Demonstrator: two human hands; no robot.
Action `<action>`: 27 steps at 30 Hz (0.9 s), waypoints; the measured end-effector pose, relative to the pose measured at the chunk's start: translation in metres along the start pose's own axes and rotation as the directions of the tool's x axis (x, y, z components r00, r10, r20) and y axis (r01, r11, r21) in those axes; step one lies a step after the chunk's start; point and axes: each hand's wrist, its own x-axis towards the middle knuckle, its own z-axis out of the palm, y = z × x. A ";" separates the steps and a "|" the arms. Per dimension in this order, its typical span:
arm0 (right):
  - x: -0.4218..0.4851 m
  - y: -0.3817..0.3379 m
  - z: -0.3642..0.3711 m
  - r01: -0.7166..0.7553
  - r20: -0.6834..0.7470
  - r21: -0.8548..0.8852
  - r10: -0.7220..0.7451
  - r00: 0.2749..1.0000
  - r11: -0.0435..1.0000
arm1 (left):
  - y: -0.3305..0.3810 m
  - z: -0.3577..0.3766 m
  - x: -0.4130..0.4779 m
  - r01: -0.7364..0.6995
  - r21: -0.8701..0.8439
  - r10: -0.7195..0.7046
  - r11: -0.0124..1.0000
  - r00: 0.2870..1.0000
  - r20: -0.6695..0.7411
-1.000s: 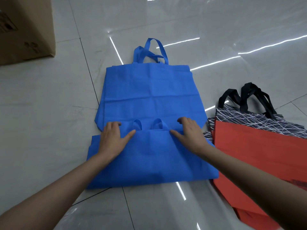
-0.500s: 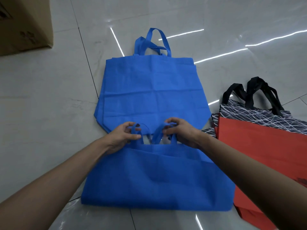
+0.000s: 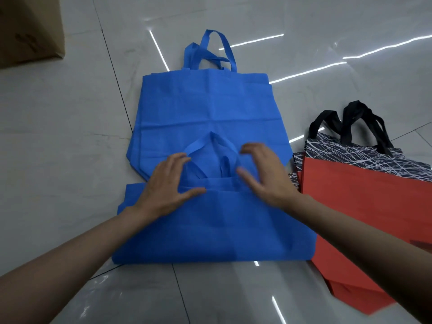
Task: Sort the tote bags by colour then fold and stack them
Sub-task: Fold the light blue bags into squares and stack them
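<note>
- The left hand (image 3: 167, 185) lies flat, fingers spread, pressing the near blue tote bag (image 3: 222, 230) on the floor (image 3: 58, 141).
- The right hand (image 3: 264, 174), blurred, has loose, slightly bent fingers beside the handles (image 3: 205, 146) and grips nothing.

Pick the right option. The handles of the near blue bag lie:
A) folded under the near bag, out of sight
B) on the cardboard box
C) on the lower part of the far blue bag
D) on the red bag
C: the handles of the near blue bag lie in plain view across the lower part of the far blue bag, between the left hand and the right hand.
</note>
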 end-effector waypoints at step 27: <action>-0.082 -0.014 0.115 0.022 0.178 -0.486 0.074 0.981 0.874 | 0.004 0.081 -0.068 -0.108 0.374 0.010 0.921 0.967 0.255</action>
